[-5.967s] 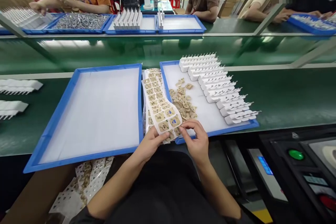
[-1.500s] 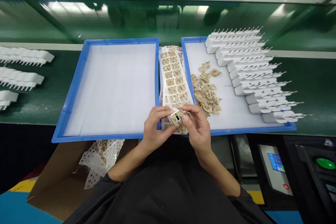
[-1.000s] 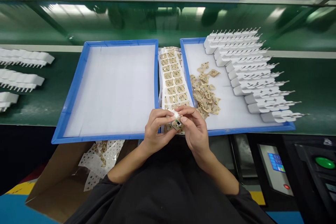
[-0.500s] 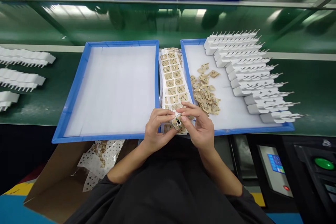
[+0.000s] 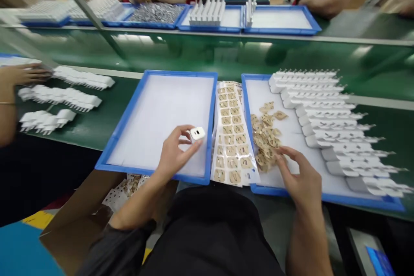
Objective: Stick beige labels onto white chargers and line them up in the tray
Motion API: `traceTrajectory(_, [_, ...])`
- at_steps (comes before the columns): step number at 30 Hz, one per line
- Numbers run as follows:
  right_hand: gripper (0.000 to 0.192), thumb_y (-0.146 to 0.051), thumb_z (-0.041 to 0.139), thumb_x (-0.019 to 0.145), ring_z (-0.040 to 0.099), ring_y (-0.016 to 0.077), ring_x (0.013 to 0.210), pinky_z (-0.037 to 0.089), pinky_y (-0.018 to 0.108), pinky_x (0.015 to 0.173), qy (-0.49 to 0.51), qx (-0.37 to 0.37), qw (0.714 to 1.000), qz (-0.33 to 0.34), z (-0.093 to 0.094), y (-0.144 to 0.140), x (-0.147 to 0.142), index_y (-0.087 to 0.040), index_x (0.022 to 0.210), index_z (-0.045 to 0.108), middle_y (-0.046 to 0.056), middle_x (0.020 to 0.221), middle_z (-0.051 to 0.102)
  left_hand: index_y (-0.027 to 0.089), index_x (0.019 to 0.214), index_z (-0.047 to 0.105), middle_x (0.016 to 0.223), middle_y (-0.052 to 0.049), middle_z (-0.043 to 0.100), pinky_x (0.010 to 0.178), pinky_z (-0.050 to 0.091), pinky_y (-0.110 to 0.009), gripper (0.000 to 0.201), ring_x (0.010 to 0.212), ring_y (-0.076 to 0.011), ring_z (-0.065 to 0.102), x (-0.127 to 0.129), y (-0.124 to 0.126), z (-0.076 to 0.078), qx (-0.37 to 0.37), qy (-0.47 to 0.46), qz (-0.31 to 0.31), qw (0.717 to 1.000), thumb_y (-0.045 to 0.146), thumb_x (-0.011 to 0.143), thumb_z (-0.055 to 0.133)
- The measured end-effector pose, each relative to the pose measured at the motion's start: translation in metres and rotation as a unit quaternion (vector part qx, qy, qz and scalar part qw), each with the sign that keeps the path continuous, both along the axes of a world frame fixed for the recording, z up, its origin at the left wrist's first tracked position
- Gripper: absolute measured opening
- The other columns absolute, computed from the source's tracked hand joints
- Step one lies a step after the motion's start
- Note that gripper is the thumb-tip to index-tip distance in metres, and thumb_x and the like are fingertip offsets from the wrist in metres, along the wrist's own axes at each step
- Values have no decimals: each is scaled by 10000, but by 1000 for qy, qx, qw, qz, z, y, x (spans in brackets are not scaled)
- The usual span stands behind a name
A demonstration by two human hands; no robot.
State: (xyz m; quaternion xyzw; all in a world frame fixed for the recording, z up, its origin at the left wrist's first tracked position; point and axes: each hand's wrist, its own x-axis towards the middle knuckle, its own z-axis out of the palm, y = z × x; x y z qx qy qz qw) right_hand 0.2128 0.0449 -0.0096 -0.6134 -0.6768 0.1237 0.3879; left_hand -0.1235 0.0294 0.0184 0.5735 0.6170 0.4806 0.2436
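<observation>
My left hand [image 5: 176, 148] grips a small white charger [image 5: 197, 133] between thumb and fingers, over the right side of the left tray [image 5: 152, 108]. The charger's white face, with a dark port slot, is turned up. At the edge of a pile of loose tan backing papers [image 5: 265, 138], my right hand [image 5: 299, 172] pinches what looks like one tan backing paper [image 5: 277, 152], slightly blurred. The pile lies in the right tray [image 5: 291, 194]. Printed sticker sheets [image 5: 231, 129] are stacked between the two trays.
Rows of white chargers [image 5: 326, 116] with pins line the right tray. More white chargers [image 5: 64, 95] stand at left, beside another person's hand [image 5: 29, 73]. Blue trays [image 5: 278, 19] sit on the raised shelf, with people behind. An open cardboard box [image 5: 71, 211] stands below.
My hands have parted: the left has carried the charger left over the tray, the right has moved to the tan pile. The charger's tan-covered face now shows white. The view has tilted up.
</observation>
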Motion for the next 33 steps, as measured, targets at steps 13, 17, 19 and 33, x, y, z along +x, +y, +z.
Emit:
traceTrajectory(13, [198,-391,602,935,736,330,993,563,507,939,-22,96,995,-3,-11,6,11,-299,1055,729,55,1068,767,150,1157,617,1228,-126,693,954,456,-343,380,1135,-274,617,-201,211,22,-165,226,281,918,361,844,657])
traceTrajectory(17, [197,-419,594,931,739,340,985,569,515,915,-16,87,996,-11,-11,7,13,-297,1012,725,49,1047,770,133,1124,633,1228,-163,688,938,464,-364,374,1137,-297,622,-212,237,12,-178,219,288,915,340,818,690])
traceTrajectory(19, [220,-448,585,931,739,344,984,572,510,895,-19,78,997,-21,-11,7,14,-293,997,726,49,1036,773,124,1139,627,1248,-182,675,944,465,-374,389,1148,-306,618,-214,243,6,-178,217,293,914,349,827,686])
traceTrajectory(33, [170,-306,605,960,678,262,972,561,442,872,-70,38,991,104,6,2,-26,-242,1069,718,86,1014,729,70,1268,569,1345,-163,550,1173,294,-605,546,1350,-406,417,-153,210,23,-77,275,126,950,429,888,724])
